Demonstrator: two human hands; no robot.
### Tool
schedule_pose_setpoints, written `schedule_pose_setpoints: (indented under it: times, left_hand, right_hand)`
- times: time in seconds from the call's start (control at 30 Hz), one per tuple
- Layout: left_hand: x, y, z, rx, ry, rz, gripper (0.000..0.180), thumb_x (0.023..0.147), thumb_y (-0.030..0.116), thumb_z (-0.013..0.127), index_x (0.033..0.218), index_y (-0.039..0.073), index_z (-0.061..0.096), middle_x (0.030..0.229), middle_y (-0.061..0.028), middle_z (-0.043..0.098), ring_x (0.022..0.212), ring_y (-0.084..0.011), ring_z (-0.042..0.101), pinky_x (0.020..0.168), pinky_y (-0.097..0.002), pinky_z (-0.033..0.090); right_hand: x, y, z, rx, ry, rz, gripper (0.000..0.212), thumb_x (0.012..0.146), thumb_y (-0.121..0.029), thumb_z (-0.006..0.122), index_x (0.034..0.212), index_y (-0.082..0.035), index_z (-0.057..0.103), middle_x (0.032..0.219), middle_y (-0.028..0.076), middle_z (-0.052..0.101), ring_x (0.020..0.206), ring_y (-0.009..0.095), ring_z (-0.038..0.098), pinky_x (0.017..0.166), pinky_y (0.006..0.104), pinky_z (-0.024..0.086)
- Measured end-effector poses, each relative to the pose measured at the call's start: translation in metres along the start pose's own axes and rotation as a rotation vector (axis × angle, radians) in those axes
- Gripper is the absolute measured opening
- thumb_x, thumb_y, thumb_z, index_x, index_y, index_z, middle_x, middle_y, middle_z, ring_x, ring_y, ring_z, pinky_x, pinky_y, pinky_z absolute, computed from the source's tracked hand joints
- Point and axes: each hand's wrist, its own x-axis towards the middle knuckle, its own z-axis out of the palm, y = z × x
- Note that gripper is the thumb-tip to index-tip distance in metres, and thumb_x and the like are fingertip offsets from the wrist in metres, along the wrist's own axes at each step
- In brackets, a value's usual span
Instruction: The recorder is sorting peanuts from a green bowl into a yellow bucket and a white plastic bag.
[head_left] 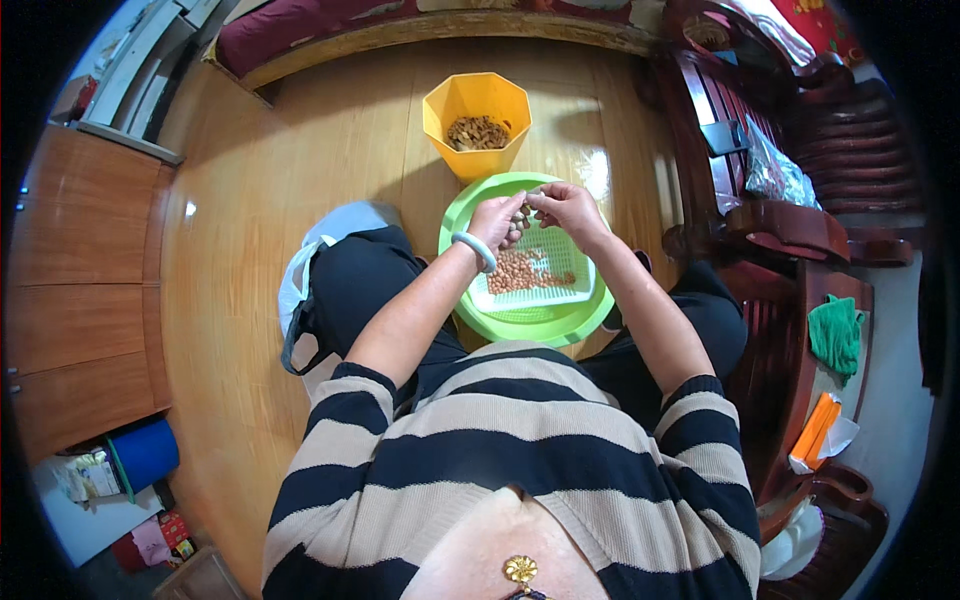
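Observation:
My left hand (492,222), with a pale bangle (474,252) at the wrist, is closed around several unshelled peanuts (518,222). My right hand (568,210) meets it at the fingertips, pinching what looks like a single peanut, mostly hidden by the fingers. Below both hands, a white slotted basket (578,292) holds shelled reddish peanut kernels (513,272), gathered mainly in its near left part. That basket rests in a larger round green basin (480,322) between my legs.
Just beyond the basin stands a yellow bin (477,88) with brown shells (477,133) inside. A white plastic bag (296,280) lies by my left leg. Dark wooden seating (760,370) lines the right side, holding a green cloth (836,338). Wooden cabinets (85,270) stand left.

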Motion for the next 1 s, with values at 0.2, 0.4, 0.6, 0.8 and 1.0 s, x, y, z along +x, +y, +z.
schedule_pose_setpoints:
  times: [0.2, 0.4, 0.6, 0.8, 1.0]
  left_hand:
    - [0.009, 0.007, -0.008, -0.111, 0.013, -0.069, 0.033, 0.096, 0.035, 0.039, 0.090, 0.007, 0.054, 0.063, -0.0010, 0.051, 0.045, -0.0085, 0.042, 0.038, -0.0207, 0.026]
    - [0.017, 0.008, -0.012, -0.225, -0.140, -0.016, 0.030, 0.096, 0.032, 0.038, 0.099, 0.006, 0.054, 0.066, -0.0013, 0.054, 0.046, -0.0088, 0.043, 0.038, -0.0201, 0.027]
    - [0.002, 0.016, 0.004, -0.182, -0.116, 0.105, 0.030, 0.095, 0.030, 0.038, 0.107, 0.008, 0.056, 0.064, -0.0004, 0.053, 0.045, -0.0081, 0.043, 0.039, -0.0191, 0.029]
    - [0.000, 0.005, 0.010, -0.185, -0.230, 0.004, 0.031, 0.097, 0.031, 0.036, 0.103, 0.010, 0.057, 0.063, -0.0007, 0.053, 0.043, -0.0066, 0.043, 0.036, -0.0189, 0.029]
    - [0.002, 0.004, 0.012, -0.215, -0.183, -0.059, 0.030, 0.096, 0.037, 0.039, 0.090, 0.011, 0.052, 0.064, -0.0022, 0.053, 0.044, -0.0086, 0.044, 0.036, -0.0198, 0.029]
  right_hand:
    - [0.076, -0.046, 0.019, -0.069, 0.154, -0.118, 0.020, 0.079, -0.018, 0.070, 0.083, 0.001, 0.066, 0.065, 0.002, 0.060, 0.055, 0.007, 0.054, 0.053, 0.0210, 0.047]
    - [0.110, -0.070, 0.019, -0.865, 0.540, -0.756, 0.032, 0.081, -0.030, 0.065, 0.095, -0.001, 0.066, 0.077, 0.012, 0.067, 0.073, 0.023, 0.064, 0.071, 0.0327, 0.050]
    - [0.011, -0.032, 0.007, -0.617, 0.054, -0.261, 0.025, 0.081, -0.023, 0.066, 0.094, -0.002, 0.067, 0.076, 0.009, 0.067, 0.071, 0.015, 0.062, 0.068, 0.0293, 0.049]
    - [-0.019, -0.011, 0.004, -0.602, 0.129, -0.338, 0.021, 0.081, -0.018, 0.067, 0.095, -0.002, 0.068, 0.080, 0.009, 0.065, 0.070, 0.013, 0.059, 0.065, 0.0277, 0.046]
    - [-0.014, 0.003, -0.009, -0.225, 0.190, -0.224, 0.019, 0.082, -0.014, 0.066, 0.096, -0.001, 0.067, 0.084, 0.005, 0.066, 0.074, 0.010, 0.058, 0.067, 0.0239, 0.045]
